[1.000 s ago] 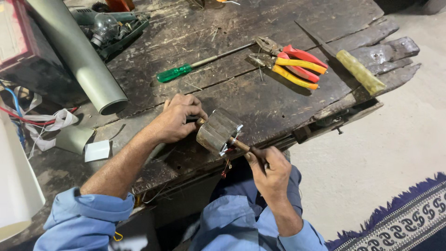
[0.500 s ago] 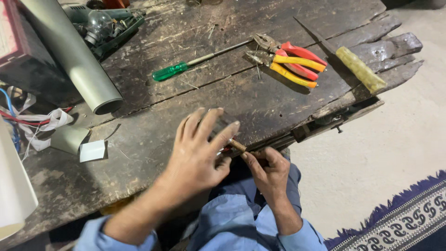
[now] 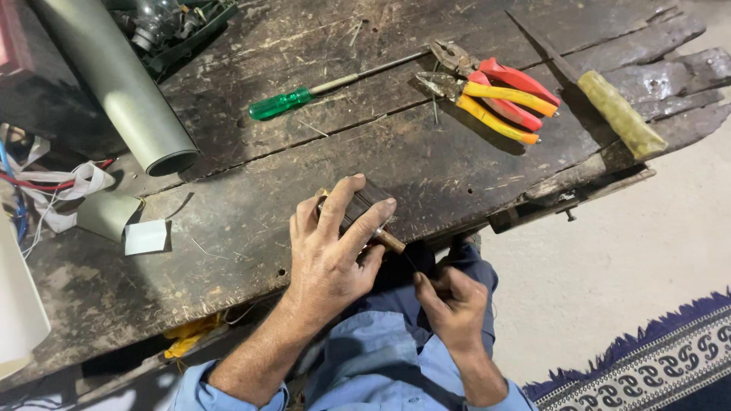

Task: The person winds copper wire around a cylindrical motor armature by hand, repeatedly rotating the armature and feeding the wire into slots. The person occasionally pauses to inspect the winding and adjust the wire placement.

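Note:
My left hand (image 3: pixel 333 255) wraps over a small dark metal cylindrical part (image 3: pixel 363 199) at the near edge of the worn wooden workbench (image 3: pixel 251 190), fingers curled around its top. A thin tool with a wooden handle (image 3: pixel 390 242) pokes out from under those fingers. My right hand (image 3: pixel 451 304) sits below the bench edge, above my lap, fingers pinched on the dark lower end of that tool. Most of the part is hidden by my left hand.
A green-handled screwdriver (image 3: pixel 304 95) lies mid-bench. Red and yellow pliers (image 3: pixel 495 95) and a yellow-handled tool (image 3: pixel 620 114) lie at the right. A grey tube (image 3: pixel 122 84), loose wires (image 3: pixel 53 186) and paper scraps (image 3: pixel 145 236) sit left. A patterned rug (image 3: pixel 655 365) lies on the floor.
My left hand lifted off the part with fingers spread, then came back down and closed over it. The right hand stayed on the tool, a little lower.

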Motion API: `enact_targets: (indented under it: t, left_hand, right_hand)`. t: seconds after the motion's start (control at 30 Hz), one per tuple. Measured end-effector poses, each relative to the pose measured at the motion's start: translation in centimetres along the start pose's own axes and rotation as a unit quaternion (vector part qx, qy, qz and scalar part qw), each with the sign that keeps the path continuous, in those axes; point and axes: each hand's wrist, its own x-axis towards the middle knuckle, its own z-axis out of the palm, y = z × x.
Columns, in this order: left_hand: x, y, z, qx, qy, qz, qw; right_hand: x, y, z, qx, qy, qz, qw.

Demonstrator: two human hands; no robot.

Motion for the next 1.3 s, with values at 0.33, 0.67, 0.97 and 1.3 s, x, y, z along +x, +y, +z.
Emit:
enact_targets:
  t: [0.33, 0.67, 0.97, 1.3]
  left_hand:
    - [0.0, -0.3, 0.0, 0.016, -0.001, 0.009, 1.0]
    - [-7.1, 4.2, 3.4, -0.087, -0.107, 0.263, 0.955]
    - [-7.7, 6.3, 4.3, -0.37, -0.12, 0.049, 0.92]
    - [-8.0, 0.1, 2.6, -0.709, -0.087, -0.269, 0.646]
  right_hand:
    - [-11.2, 7.1, -10.1, -0.003, -0.017, 0.067, 0.998]
    - [-11.0, 2.5, -13.9, -0.135, -0.085, 0.01, 0.987]
    - [-4.6, -6.4, -12.6, -0.215, 0.009, -0.257, 0.942]
    - [4.3, -4.7, -0.7, -0.027, -0.138, -0.275, 0.951]
